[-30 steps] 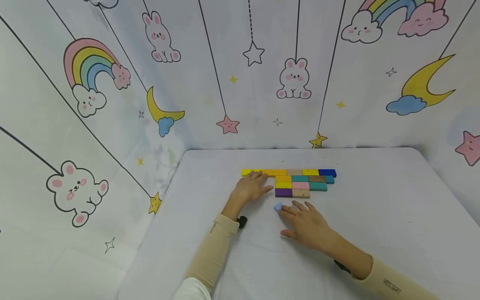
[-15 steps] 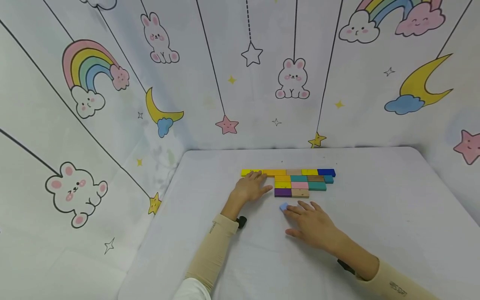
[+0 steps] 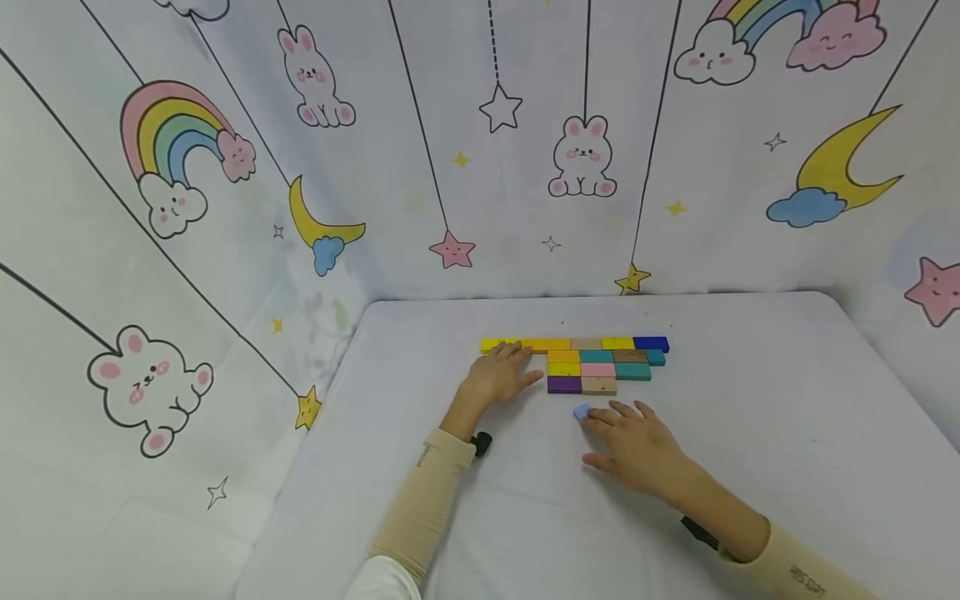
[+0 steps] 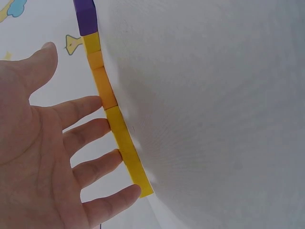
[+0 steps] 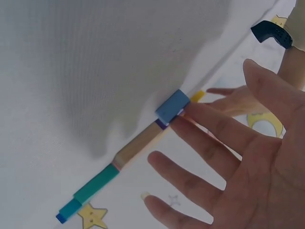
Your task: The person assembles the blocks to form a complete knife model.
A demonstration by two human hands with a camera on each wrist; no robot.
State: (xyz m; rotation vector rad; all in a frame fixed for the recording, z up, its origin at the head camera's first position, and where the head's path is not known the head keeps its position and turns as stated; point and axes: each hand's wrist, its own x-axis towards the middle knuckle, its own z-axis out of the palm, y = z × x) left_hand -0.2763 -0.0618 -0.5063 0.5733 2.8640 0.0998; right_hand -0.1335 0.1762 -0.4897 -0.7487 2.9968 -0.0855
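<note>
My left hand (image 3: 495, 379) lies with its fingers spread and straight; in the left wrist view its fingertips touch a long yellow block (image 4: 126, 143) and the orange block (image 4: 104, 86) beside it. These form the left end of the back row. A small light blue block (image 3: 581, 412) lies apart, in front of the rows. My right hand (image 3: 637, 450) has index and middle fingertips on that block, its other fingers extended and the thumb held away. In the right wrist view the light blue block (image 5: 172, 106) appears under those two fingertips.
Behind the light blue block, several coloured blocks lie in flush rows: a dark blue block (image 3: 651, 343) ends the back row, a purple block (image 3: 564, 385) and a tan block (image 3: 599, 386) form the front one. A white-covered table (image 3: 787, 417) meets a patterned cloth backdrop (image 3: 420, 167).
My right hand has slid the light blue block to the right across the table, along the front of the rows. My left hand has stayed at the back row's left end.
</note>
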